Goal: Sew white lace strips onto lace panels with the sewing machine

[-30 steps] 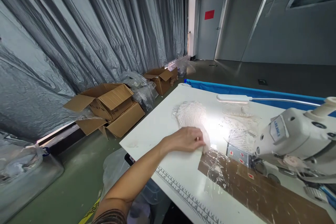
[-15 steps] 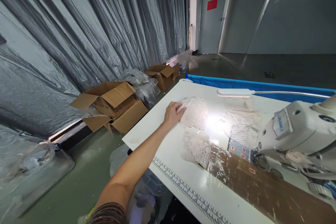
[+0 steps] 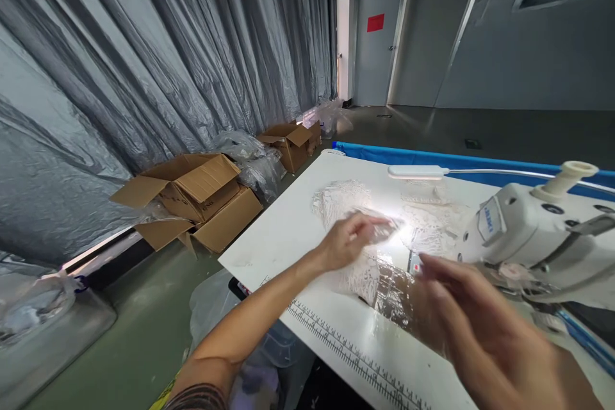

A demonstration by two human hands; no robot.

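Spanning most of the lower frame, the white sewing table [image 3: 288, 230] carried a printed ruler [image 3: 346, 359] along its near edge and a brown taped patch [image 3: 398, 307] before the sewing machine [image 3: 533, 237]. A slim lamp [image 3: 416, 172] threw hard glare over the middle of the table, washing out detail there. Open cardboard boxes [image 3: 192, 198] sat on the floor to the left, against the plastic sheeting.

Lace pieces lay in three spots: a far stack [image 3: 336, 195], a second heap [image 3: 432, 218] nearer the machine, and one lace piece [image 3: 360, 275] flat just under the left hand [image 3: 348, 240]. That hand appeared to pinch another lace piece [image 3: 384, 229] between thumb and fingertips, lifted slightly off the table; motion blur and glare left the grip uncertain. The right hand [image 3: 475, 327] hovered low and near the camera, fingers loosely spread, holding nothing, blurred.

Judgement on handling: lace is limp and snags on itself, so a pinch at one edge with a slow peel should separate a single layer; the free hand could steady the flat piece below so that it is not dragged along.
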